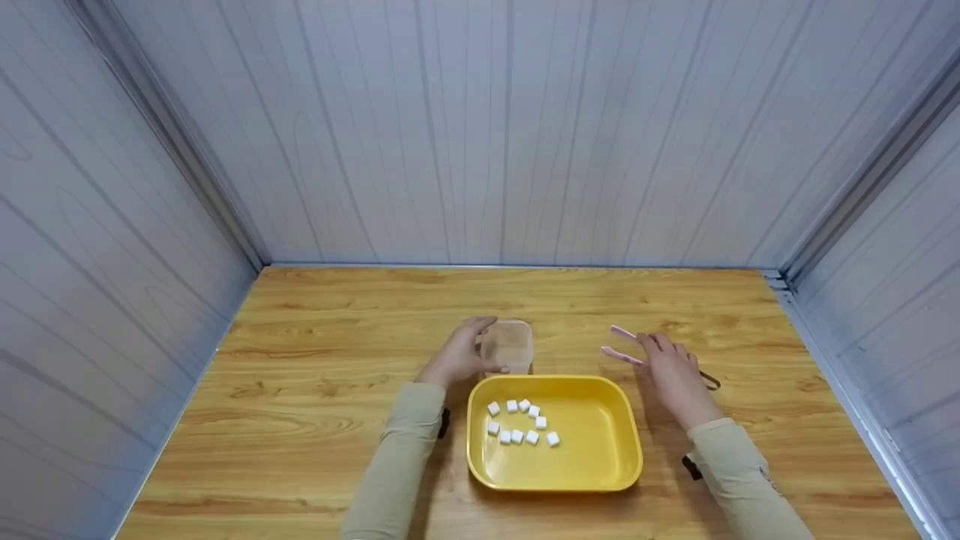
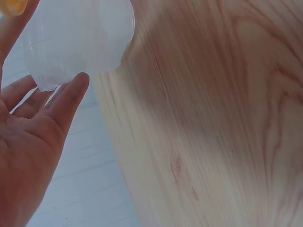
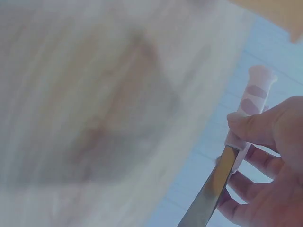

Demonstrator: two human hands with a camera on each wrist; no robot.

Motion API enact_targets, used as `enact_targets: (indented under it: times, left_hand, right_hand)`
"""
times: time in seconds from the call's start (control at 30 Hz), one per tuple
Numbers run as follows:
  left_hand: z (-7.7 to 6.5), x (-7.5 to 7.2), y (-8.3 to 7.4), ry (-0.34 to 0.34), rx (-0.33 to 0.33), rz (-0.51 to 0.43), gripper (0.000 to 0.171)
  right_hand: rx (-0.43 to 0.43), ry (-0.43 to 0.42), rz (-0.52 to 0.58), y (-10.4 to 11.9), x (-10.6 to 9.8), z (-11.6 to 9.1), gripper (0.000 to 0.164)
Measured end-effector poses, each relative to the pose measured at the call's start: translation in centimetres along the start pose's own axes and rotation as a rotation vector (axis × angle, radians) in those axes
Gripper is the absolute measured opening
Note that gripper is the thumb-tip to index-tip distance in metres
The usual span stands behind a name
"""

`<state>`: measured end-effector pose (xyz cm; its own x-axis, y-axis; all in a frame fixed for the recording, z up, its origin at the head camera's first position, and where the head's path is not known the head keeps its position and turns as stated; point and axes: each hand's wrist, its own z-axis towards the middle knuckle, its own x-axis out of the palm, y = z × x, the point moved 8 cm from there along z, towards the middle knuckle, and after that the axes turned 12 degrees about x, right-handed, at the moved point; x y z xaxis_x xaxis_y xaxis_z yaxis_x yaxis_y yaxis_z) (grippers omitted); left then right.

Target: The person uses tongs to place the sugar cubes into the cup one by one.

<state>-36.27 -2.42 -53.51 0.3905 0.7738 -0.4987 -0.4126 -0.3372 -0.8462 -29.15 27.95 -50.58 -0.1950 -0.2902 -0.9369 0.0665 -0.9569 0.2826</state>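
Note:
My left hand (image 1: pixel 456 358) holds a small clear plastic container (image 1: pixel 510 345) from its left side, just behind the yellow tray. The left wrist view shows the thumb and fingers on opposite edges of this translucent container (image 2: pixel 80 38). To the right, my right hand (image 1: pixel 675 379) grips a pair of tongs with pink tips (image 1: pixel 621 356) pointing left and spread apart. Seen from the right wrist, thumb and fingers pinch the metal tongs (image 3: pixel 213 184) near a patterned pink tip. Several white cubes (image 1: pixel 517 436) lie in the left part of the yellow tray (image 1: pixel 592 450).
The wood-grain table (image 1: pixel 300 375) stretches around the tray. Pale panel walls (image 1: pixel 480 150) stand behind it and at both sides. In the right wrist view, a tray edge (image 3: pixel 279 14) shows at the top right corner.

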Motion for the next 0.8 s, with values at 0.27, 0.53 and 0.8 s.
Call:
enact_targets:
  times: [0.27, 0.53, 0.8]
  left_hand:
    - [-0.2, 0.1, 0.1, -0.014, -0.013, 0.011, 0.085]
    - [-0.2, 0.1, 0.1, -0.029, 0.001, 0.001, 0.086]
    - [-0.3, 0.1, 0.0, -0.019, 0.004, 0.022, 0.087]
  right_hand:
    - [-0.124, -0.019, 0.033, 2.7, -2.8, -0.9, 0.055]
    - [-0.168, 0.007, 0.015, 5.2, -3.7, -1.6, 0.059]
    - [-0.236, -0.027, 0.0, 7.1, -4.4, -2.4, 0.062]
